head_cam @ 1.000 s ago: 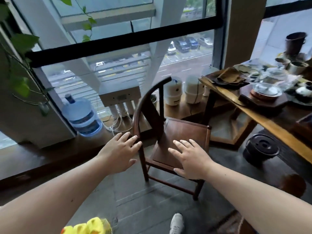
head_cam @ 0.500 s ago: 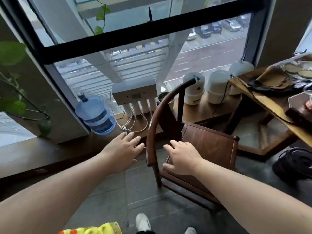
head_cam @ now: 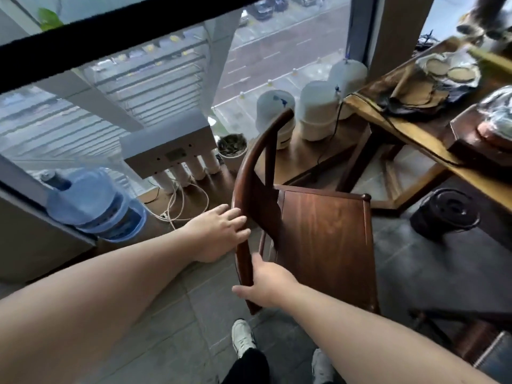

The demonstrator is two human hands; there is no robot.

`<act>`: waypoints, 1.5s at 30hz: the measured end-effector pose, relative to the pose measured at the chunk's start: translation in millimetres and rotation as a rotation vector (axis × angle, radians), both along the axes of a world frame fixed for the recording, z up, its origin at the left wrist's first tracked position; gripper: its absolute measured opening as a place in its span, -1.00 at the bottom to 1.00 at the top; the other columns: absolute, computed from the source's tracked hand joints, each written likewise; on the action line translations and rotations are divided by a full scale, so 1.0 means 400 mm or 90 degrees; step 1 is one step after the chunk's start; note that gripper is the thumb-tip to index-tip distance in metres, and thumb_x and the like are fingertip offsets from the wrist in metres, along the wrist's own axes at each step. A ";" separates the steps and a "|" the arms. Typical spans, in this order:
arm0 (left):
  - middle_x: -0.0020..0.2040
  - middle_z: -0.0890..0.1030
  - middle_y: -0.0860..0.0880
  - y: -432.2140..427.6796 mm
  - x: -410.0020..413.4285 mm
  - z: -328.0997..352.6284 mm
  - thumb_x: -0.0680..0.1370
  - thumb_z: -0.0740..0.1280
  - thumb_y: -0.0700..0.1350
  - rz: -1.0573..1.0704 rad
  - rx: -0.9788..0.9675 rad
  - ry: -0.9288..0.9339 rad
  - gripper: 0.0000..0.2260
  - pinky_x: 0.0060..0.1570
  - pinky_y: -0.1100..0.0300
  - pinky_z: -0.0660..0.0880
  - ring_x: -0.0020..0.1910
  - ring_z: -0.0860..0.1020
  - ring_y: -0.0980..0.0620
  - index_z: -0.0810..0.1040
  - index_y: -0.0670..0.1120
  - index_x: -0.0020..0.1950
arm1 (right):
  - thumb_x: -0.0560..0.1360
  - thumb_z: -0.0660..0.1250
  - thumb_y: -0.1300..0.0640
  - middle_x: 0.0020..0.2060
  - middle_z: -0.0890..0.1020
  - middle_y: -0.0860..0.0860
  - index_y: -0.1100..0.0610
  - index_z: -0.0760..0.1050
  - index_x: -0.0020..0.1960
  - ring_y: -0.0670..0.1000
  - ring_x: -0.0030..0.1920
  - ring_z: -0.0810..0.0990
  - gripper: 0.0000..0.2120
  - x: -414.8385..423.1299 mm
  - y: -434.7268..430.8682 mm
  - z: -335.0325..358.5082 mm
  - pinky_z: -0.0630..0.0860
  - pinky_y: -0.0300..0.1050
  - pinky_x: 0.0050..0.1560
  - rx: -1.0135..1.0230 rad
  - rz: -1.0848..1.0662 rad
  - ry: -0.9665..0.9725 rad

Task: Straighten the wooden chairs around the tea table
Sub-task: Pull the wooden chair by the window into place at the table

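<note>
A dark wooden chair (head_cam: 324, 234) with a curved back rail stands on the tiled floor just in front of me, its seat facing the tea table (head_cam: 415, 134) at the right. My right hand (head_cam: 266, 284) grips the near end of the curved rail. My left hand (head_cam: 221, 228) rests against the outer side of the rail a little higher, fingers spread and touching the wood.
A blue water jug (head_cam: 97, 206), a white filter unit (head_cam: 171, 153) with cables and three white tanks (head_cam: 315, 109) line the window ledge. A black round pot (head_cam: 446, 214) sits on the floor under the table. My feet (head_cam: 243, 339) are just behind the chair.
I have stepped closer and look more steeply down. My right hand went from hovering over the seat to gripping the rail's end; my left hand reached the rail.
</note>
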State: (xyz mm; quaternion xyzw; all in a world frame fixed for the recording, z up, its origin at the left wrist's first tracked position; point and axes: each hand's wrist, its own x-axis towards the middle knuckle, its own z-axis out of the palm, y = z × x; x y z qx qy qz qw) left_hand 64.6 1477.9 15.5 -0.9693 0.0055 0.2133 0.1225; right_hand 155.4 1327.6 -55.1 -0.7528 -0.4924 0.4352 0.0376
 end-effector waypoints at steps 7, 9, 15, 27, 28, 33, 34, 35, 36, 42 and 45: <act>0.31 0.49 -0.10 0.055 0.058 -0.105 0.59 0.16 -0.08 -0.103 -0.027 0.050 -0.74 0.46 -0.23 -0.01 0.43 0.27 -0.16 0.47 -0.03 0.26 | 0.36 0.38 0.28 -0.14 0.59 0.18 0.09 0.31 0.17 0.11 -0.37 0.64 -0.56 -0.034 0.026 -0.002 0.61 -0.01 -0.38 -0.016 -0.335 0.320; 0.12 0.56 -0.03 0.061 0.071 -0.115 0.57 0.20 -0.10 -0.130 -0.031 0.039 -0.83 0.45 -0.23 0.02 0.28 0.40 -0.11 0.50 0.01 0.13 | 0.36 0.35 0.23 -0.16 0.58 0.16 0.08 0.29 0.21 0.09 -0.41 0.60 -0.54 -0.041 0.023 -0.003 0.54 -0.08 -0.45 -0.015 -0.344 0.312; -0.02 0.59 -0.01 -0.038 0.096 -0.128 0.54 0.24 -0.09 -0.170 -0.054 -0.011 -0.88 0.30 -0.17 0.27 0.06 0.49 -0.11 0.50 0.00 0.05 | 0.33 0.35 0.11 -0.20 0.61 0.13 0.04 0.31 0.07 0.14 -0.35 0.60 -0.64 0.000 -0.094 0.000 0.58 0.00 -0.36 -0.019 -0.282 0.230; -0.17 0.62 0.00 -0.479 0.228 -0.143 0.42 0.32 -0.07 -0.185 -0.185 -0.079 -0.84 -0.21 0.02 0.45 -0.12 0.54 -0.10 0.49 -0.06 -0.03 | 0.35 0.41 0.08 -0.07 0.63 0.04 0.02 0.41 0.19 0.01 -0.27 0.61 -0.57 0.248 -0.566 0.104 0.56 -0.09 -0.30 -0.119 -0.090 0.057; -0.15 0.61 -0.01 -0.520 0.250 -0.142 0.42 0.33 -0.07 -0.187 -0.183 -0.069 -0.83 -0.18 0.01 0.46 -0.10 0.54 -0.11 0.48 -0.06 -0.02 | 0.35 0.42 0.08 -0.10 0.63 0.03 0.01 0.44 0.14 0.02 -0.24 0.62 -0.62 0.267 -0.607 0.106 0.57 -0.07 -0.28 -0.122 -0.096 0.045; -0.03 0.61 -0.01 -0.635 0.296 -0.152 0.44 0.34 -0.01 -0.177 -0.202 -0.023 -0.72 -0.06 -0.01 0.46 0.04 0.52 -0.11 0.45 -0.06 0.09 | 0.33 0.42 -0.05 -0.10 0.61 -0.04 -0.06 0.48 0.08 0.02 -0.12 0.59 -0.66 0.315 -0.713 0.096 0.58 -0.01 -0.11 -0.159 -0.091 -0.016; -0.02 0.61 -0.02 -0.649 0.300 -0.156 0.43 0.35 0.02 -0.182 -0.208 -0.017 -0.70 -0.06 -0.01 0.46 0.05 0.52 -0.11 0.45 -0.06 0.10 | 0.33 0.42 -0.06 -0.09 0.62 -0.04 -0.08 0.48 0.09 0.01 -0.13 0.59 -0.65 0.319 -0.731 0.090 0.60 0.00 -0.11 -0.170 -0.093 -0.015; -0.02 0.61 -0.02 -0.658 0.306 -0.160 0.43 0.36 0.04 -0.196 -0.215 -0.014 -0.68 -0.06 -0.01 0.47 0.05 0.52 -0.11 0.45 -0.06 0.11 | 0.34 0.42 -0.06 -0.08 0.62 -0.03 -0.09 0.48 0.11 0.00 -0.14 0.59 -0.64 0.321 -0.747 0.087 0.61 0.01 -0.10 -0.175 -0.093 -0.017; -0.02 0.60 -0.02 -0.660 0.308 -0.162 0.42 0.36 0.07 -0.205 -0.223 -0.014 -0.65 -0.07 -0.01 0.48 0.04 0.51 -0.11 0.46 -0.05 0.13 | 0.34 0.42 -0.06 -0.07 0.62 -0.03 -0.10 0.48 0.13 0.00 -0.13 0.59 -0.63 0.323 -0.761 0.083 0.60 0.01 -0.09 -0.178 -0.091 -0.018; 0.09 0.55 -0.03 -0.531 0.295 -0.168 0.39 0.24 0.26 -0.283 -0.257 -0.052 -0.48 -0.01 -0.03 0.52 0.10 0.50 -0.11 0.40 0.01 0.25 | 0.38 0.41 -0.01 0.13 0.60 0.01 -0.04 0.41 0.35 0.05 0.06 0.57 -0.46 0.316 -0.776 0.084 0.58 0.01 0.03 -0.208 -0.110 -0.015; 0.22 0.53 -0.04 -0.436 0.298 -0.154 0.35 0.34 0.29 -0.294 -0.235 -0.073 -0.35 0.15 -0.05 0.49 0.23 0.46 -0.11 0.34 0.03 0.35 | 0.42 0.41 -0.04 0.13 0.57 -0.05 -0.05 0.41 0.37 0.04 0.10 0.55 -0.47 0.304 -0.769 0.100 0.48 -0.12 -0.09 -0.214 -0.133 -0.039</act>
